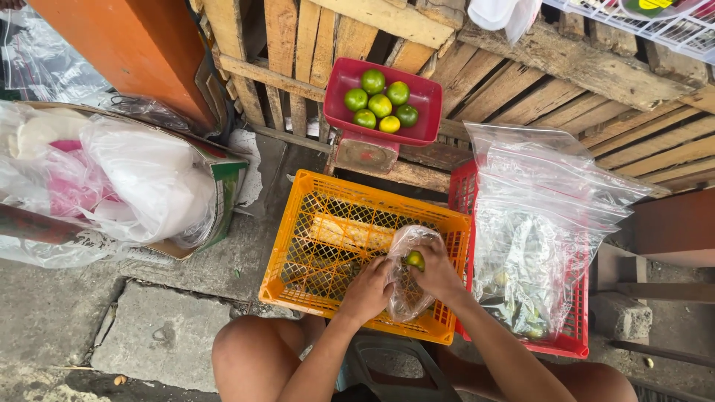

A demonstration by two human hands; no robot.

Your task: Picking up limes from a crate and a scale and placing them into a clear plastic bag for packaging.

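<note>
Holding a small clear bag (408,286) over the near right corner of the orange crate (313,223), the left hand (366,292) grips its side while the right hand (436,272) pinches a green lime (414,260) at the bag's mouth. Just right stands a red crate (575,327) draped with clear bags (544,216). Farther off, a red scale tray (342,82) carries six limes (381,104). At far left lies a box of plastic bags (112,179).
</note>
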